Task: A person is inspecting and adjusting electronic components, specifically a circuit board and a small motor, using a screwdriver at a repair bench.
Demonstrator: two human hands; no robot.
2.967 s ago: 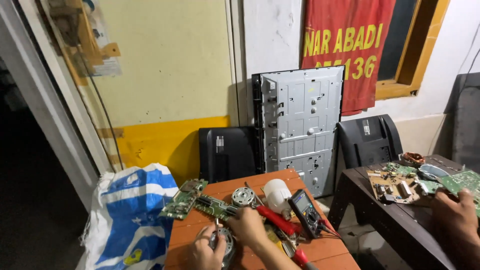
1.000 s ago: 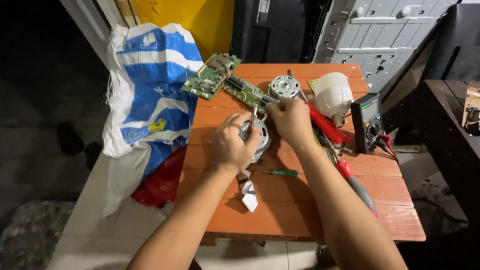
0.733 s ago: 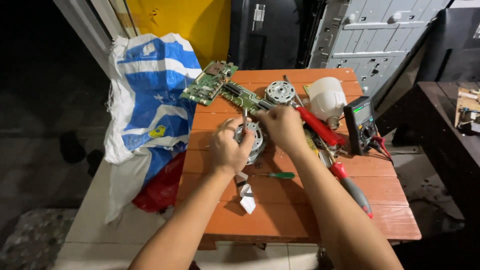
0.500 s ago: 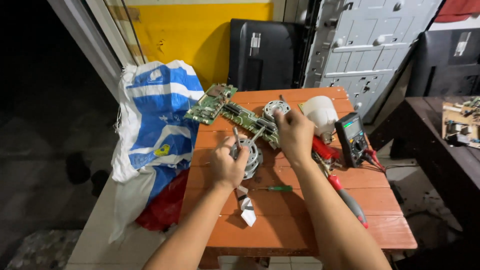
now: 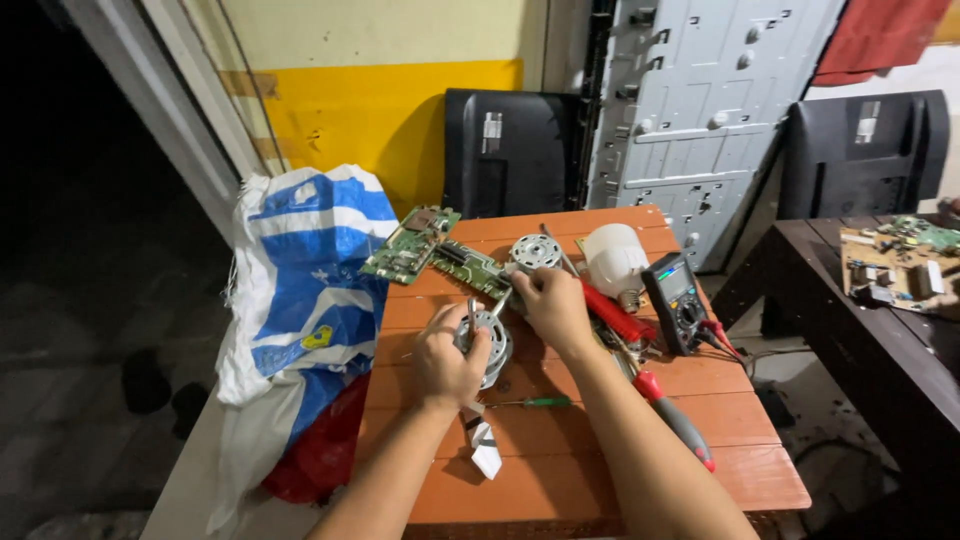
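Near the front edge of the orange wooden table (image 5: 600, 480) lies a small white piece of folded paper (image 5: 486, 455). Just behind it lies a thin screwdriver with a green handle (image 5: 538, 402). To the right lies a bigger tool with a red and grey handle (image 5: 675, 420).

In the middle of the table, the left hand (image 5: 448, 360) is closed around a round metal motor part (image 5: 487, 338) and holds it tight on the table. The right hand (image 5: 553, 305) is just behind it, and its fingers pinch a thin metal tool whose tip touches the motor part.

Right of the hands sit a red-handled tool (image 5: 612, 312) and a black meter with a grey screen (image 5: 676, 300).

Near the back edge lie two green circuit boards (image 5: 412, 245), a second round motor part (image 5: 536, 252) and a white bulb (image 5: 615, 258).

A big blue and white sack with a small yellow label (image 5: 300, 290) leans on the left edge. Behind the table stand a black screen back with a white sticker (image 5: 510, 150) and a tall grey metal panel (image 5: 700, 110). A red banner (image 5: 880, 40) hangs in the far right corner.
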